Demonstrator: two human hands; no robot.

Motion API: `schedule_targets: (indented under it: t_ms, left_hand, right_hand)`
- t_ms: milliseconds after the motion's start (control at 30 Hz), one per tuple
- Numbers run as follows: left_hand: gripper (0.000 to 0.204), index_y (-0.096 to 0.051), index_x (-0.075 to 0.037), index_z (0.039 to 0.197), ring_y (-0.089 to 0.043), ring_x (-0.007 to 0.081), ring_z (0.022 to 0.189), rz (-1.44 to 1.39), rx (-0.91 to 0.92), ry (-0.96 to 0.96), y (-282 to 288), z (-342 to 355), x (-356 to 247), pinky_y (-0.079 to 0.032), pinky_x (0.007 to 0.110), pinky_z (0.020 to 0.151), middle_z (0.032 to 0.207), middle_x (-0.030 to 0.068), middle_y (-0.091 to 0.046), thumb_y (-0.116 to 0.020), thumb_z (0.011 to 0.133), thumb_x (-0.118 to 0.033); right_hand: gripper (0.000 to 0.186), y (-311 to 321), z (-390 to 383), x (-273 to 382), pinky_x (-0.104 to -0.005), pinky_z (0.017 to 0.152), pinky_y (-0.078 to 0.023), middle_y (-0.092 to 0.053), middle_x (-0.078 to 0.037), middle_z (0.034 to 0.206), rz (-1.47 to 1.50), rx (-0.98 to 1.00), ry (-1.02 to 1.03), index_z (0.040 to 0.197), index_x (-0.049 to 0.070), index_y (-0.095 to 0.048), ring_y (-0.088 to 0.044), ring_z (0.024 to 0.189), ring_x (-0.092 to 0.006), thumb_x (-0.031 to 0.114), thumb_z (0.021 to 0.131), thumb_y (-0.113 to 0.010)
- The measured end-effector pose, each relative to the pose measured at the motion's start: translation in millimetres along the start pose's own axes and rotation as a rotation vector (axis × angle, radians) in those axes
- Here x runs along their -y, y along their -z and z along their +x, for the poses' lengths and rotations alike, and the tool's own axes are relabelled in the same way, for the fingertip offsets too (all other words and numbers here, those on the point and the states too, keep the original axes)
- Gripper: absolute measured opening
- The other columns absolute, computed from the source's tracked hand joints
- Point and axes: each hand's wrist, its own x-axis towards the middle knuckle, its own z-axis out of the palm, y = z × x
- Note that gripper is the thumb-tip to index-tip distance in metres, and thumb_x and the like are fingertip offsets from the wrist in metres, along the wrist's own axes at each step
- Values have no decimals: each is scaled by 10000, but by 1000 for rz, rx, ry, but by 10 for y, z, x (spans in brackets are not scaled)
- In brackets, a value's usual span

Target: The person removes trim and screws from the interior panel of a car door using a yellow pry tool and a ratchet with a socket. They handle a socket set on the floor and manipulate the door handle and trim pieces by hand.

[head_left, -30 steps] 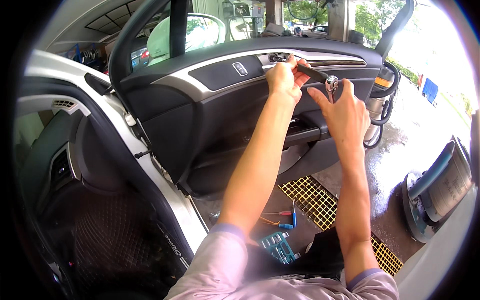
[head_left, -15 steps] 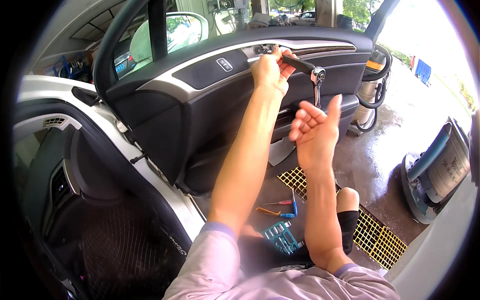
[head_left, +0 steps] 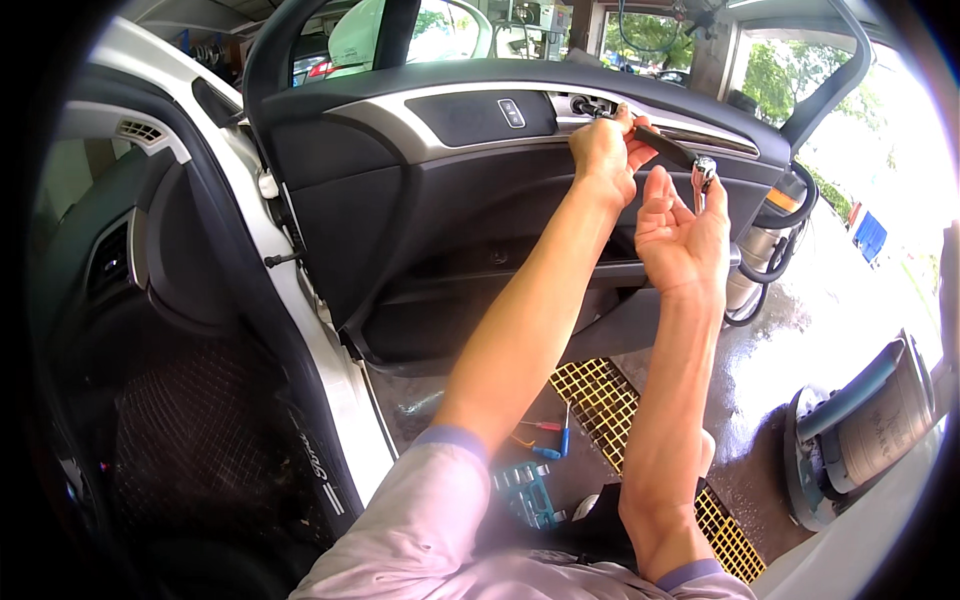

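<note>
A ratchet wrench (head_left: 704, 172) with a chrome head stands out from the car door panel (head_left: 400, 215) on a dark bar (head_left: 668, 147). My left hand (head_left: 603, 158) is closed round the inner end of that bar, by the opened handle recess (head_left: 590, 106); the tip inside is hidden. Below the chrome head is my right hand (head_left: 688, 240), palm up and empty. Its fingers point upward and are apart, with the chrome part of the ratchet between thumb and forefinger.
A blue socket set case (head_left: 530, 495) and screwdrivers (head_left: 566, 432) lie on the floor below the door. Yellow grating (head_left: 600, 395) runs beside them. At right stand a vacuum cleaner (head_left: 755, 260) and a grey round-based machine (head_left: 850, 425). The car's door sill (head_left: 345, 430) is at left.
My right hand has risen to the ratchet, its thumb now beside the chrome part. The left hand keeps its hold. The whole view has shifted, so the door appears farther right.
</note>
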Motion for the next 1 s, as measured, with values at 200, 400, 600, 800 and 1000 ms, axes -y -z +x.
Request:
schedule_targets:
  t_ms: [200, 400, 600, 800, 1000]
  left_hand:
    - [175, -614, 25, 1022, -702, 250, 850, 52, 115, 22, 173, -30, -123, -606, 371, 756, 945, 141, -687, -533, 1032, -130]
    - [164, -598, 41, 1010, -697, 221, 808, -107, 170, 3, 5, -4, -55, -624, 356, 720, 956, 142, -672, -517, 1032, -100]
    - [168, -589, 45, 1024, -702, 229, 832, -55, 140, 23, 129, 0, -51, -615, 366, 739, 966, 150, -670, -503, 1036, -99]
    - [148, -611, 33, 975, -710, 222, 791, 9, 165, -8, 149, 17, -59, -618, 333, 705, 918, 139, -684, -556, 1015, -99]
    - [151, -616, 40, 971, -709, 221, 779, 31, 118, -10, 200, -7, -160, -619, 323, 692, 911, 139, -683, -593, 1002, -106]
  right_hand:
    - [257, -205, 85, 403, -332, 694, -654, -642, -175, 1063, -771, 329, 201, 1106, -90, -549, -720, 853, -272, 92, 934, -606]
    - [356, -566, 59, 703, -376, 863, -558, -628, -130, 1201, -2248, 977, 1167, 1181, 75, -676, -656, 921, -322, 17, 837, -603]
    - [440, -341, 171, 645, -465, 801, -566, -623, -125, 1105, -2521, 1015, 1317, 1291, 102, -611, -677, 850, -339, 38, 861, -678]
    - [235, -490, 235, 593, -308, 456, -450, -682, -143, 886, -2022, 821, 960, 1105, -26, -650, -600, 559, -220, 98, 906, -667]
    - [247, -641, 123, 497, -238, 378, -338, -685, -133, 899, -1526, 379, 52, 1014, -61, -647, -524, 509, -82, 177, 949, -655]
